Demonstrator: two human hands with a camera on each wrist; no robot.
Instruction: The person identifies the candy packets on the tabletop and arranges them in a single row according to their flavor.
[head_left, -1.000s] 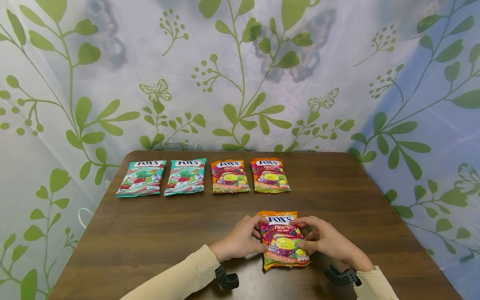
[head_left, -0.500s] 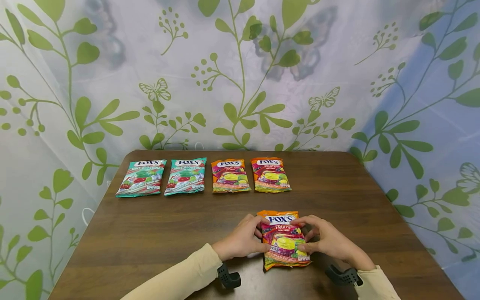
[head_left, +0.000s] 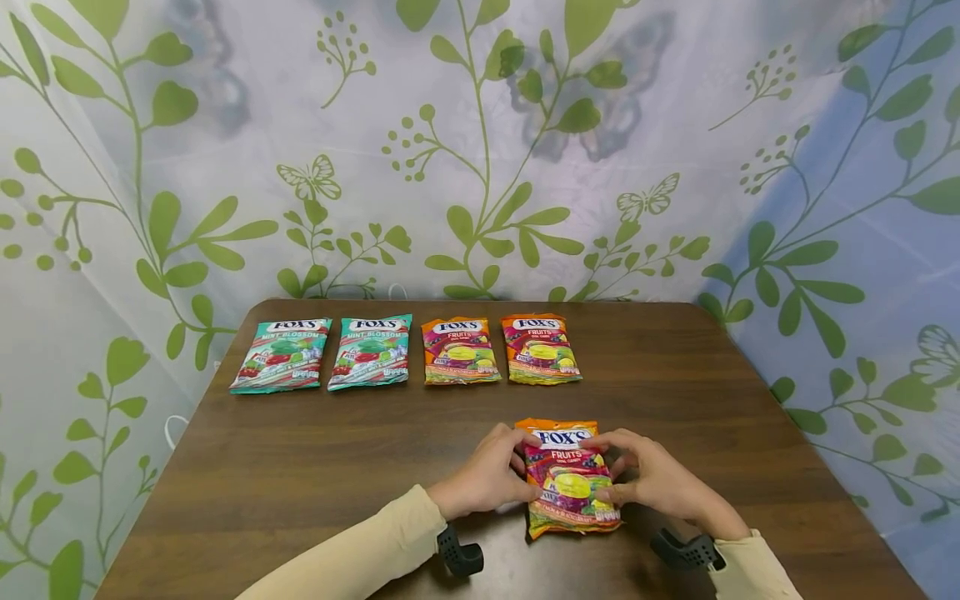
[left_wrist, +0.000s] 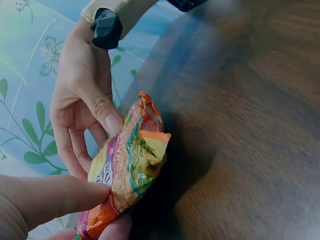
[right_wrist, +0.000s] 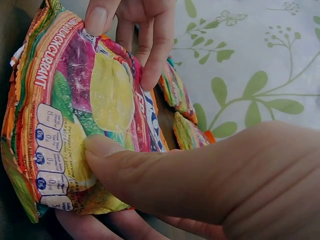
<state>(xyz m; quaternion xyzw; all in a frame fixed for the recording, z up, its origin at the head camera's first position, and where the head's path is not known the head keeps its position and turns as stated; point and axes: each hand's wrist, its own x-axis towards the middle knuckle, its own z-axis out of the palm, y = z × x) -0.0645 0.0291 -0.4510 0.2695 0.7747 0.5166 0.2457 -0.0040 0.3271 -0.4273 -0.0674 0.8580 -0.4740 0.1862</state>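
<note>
An orange and purple bag of Fox's Fruits candy [head_left: 572,483] is between both hands near the front of the table. My left hand [head_left: 487,473] grips its left side, thumb low on the front and fingers at the upper edge. On the opposite side my right hand [head_left: 662,482] holds it likewise; the right wrist view shows that thumb [right_wrist: 107,150] pressing the printed face, fingers behind. The left wrist view shows the bag [left_wrist: 122,165] edge-on, tilted, with crinkled layers at its lower end. Whether its underside touches the table cannot be told.
Along the back of the brown table [head_left: 360,450] lie two teal Mint Blossom bags [head_left: 283,357] [head_left: 371,352] and, to their right, two orange Fruits bags [head_left: 461,352] [head_left: 541,349]. A leaf-patterned curtain [head_left: 480,150] hangs behind the table.
Both hands keep their hold on the candy bag, which has shifted only very slightly. The bags in the back row have stayed where they were.
</note>
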